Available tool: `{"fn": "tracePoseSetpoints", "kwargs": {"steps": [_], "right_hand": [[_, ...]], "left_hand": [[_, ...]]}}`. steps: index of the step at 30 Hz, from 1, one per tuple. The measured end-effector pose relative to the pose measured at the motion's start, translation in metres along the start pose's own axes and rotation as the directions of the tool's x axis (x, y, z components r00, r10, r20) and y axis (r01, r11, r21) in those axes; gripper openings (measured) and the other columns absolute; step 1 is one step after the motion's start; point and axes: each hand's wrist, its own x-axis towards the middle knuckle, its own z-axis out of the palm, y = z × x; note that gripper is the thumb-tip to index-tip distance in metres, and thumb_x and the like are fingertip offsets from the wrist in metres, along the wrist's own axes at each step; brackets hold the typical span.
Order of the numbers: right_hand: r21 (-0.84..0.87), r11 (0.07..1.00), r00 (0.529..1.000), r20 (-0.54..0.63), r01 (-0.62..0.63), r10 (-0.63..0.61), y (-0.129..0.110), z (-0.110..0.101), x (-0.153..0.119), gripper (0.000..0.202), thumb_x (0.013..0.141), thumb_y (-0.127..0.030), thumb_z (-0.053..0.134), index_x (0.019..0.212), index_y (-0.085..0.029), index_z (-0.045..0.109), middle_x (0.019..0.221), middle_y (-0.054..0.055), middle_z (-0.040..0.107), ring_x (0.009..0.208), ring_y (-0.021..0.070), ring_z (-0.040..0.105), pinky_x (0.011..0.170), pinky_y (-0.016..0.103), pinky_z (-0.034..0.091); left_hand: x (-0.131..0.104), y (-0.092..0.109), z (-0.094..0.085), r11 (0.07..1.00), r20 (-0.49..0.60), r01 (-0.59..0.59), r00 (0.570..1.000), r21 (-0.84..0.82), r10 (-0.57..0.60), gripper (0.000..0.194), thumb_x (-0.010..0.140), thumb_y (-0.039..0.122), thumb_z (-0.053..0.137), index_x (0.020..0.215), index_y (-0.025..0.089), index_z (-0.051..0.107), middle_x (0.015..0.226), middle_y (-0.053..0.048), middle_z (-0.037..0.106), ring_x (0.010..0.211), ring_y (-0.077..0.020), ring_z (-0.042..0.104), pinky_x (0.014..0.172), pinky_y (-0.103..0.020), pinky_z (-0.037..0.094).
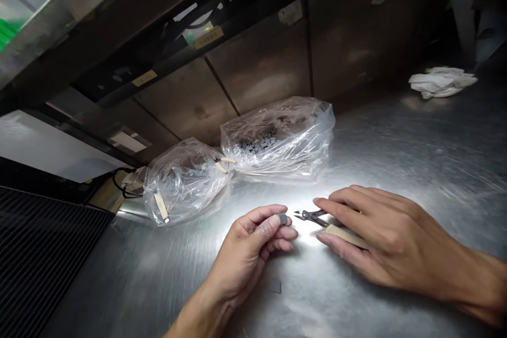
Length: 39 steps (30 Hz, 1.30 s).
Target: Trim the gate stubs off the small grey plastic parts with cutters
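Between the thumb and fingers of my left hand (255,243) is a small grey part (282,219), too small to name more exactly. My right hand (380,232) is wrapped round flush cutters (317,217) with cream handles. Their jaws are parted and point left at the grey part, with a short gap between. Both hands are above the metal table (158,285). A thin dark-edged square (276,287) lies on the table below my left hand.
Two clear plastic bags stand behind my hands; the right bag (312,142) contains several grey pieces (259,142). Another cream-handled tool (224,162) lies between them. A cream-labelled piece (161,207) is at the left bag (190,190). A white cloth (441,83) lies far right. A shelf (79,16) overhangs the back.
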Motion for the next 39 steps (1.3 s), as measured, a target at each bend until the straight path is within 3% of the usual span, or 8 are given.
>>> {"fn": "tracePoseSetpoints", "kwargs": {"steps": [4, 10, 28, 39], "right_hand": [[-0.006, 1.000, 1.000, 0.007, -0.005, 0.005, 0.000, 0.001, 0.000, 0.026, 0.111, -0.028, 0.061, 0.127, -0.010, 0.070, 0.104, 0.011, 0.074, 0.084, 0.0216, 0.071, 0.070, 0.036, 0.054], [-0.006, 1.000, 1.000, -0.005, -0.008, 0.008, -0.005, 0.000, 0.002, 0.024, 0.111, -0.028, 0.060, 0.123, -0.011, 0.072, 0.101, 0.010, 0.074, 0.080, 0.0206, 0.068, 0.070, 0.037, 0.053], [-0.104, 0.994, 0.999, 0.024, 0.028, -0.026, -0.014, -0.002, 0.006, 0.025, 0.111, -0.027, 0.054, 0.121, -0.011, 0.071, 0.099, 0.010, 0.074, 0.080, 0.0240, 0.064, 0.071, 0.042, 0.039], [-0.091, 0.996, 0.999, 0.036, 0.022, -0.019, -0.014, -0.003, 0.005, 0.026, 0.112, -0.027, 0.054, 0.120, -0.010, 0.072, 0.096, 0.010, 0.073, 0.076, 0.0224, 0.065, 0.066, 0.040, 0.041]], "left_hand": [[-0.001, 0.002, 0.000, 0.991, -0.050, 0.078, 0.995, -0.110, -0.084, 0.052, 0.059, 0.033, 0.112, 0.100, 0.012, 0.090, 0.083, -0.009, 0.083, 0.076, -0.0137, 0.078, 0.074, -0.019, 0.065], [-0.004, 0.000, 0.000, 0.977, 0.016, 0.151, 0.989, -0.148, -0.150, 0.050, 0.063, 0.027, 0.111, 0.105, 0.010, 0.090, 0.084, -0.011, 0.084, 0.076, -0.0140, 0.080, 0.075, -0.018, 0.067], [-0.001, -0.010, 0.004, 0.985, 0.051, 0.113, 0.993, -0.128, -0.107, 0.042, 0.072, 0.030, 0.107, 0.104, 0.010, 0.090, 0.086, -0.010, 0.084, 0.075, -0.0135, 0.079, 0.075, -0.020, 0.067], [-0.002, -0.012, 0.002, 0.990, 0.059, 0.092, 0.995, -0.106, -0.086, 0.040, 0.074, 0.031, 0.106, 0.105, 0.011, 0.090, 0.091, -0.012, 0.086, 0.078, -0.0144, 0.080, 0.077, -0.021, 0.066]]}}
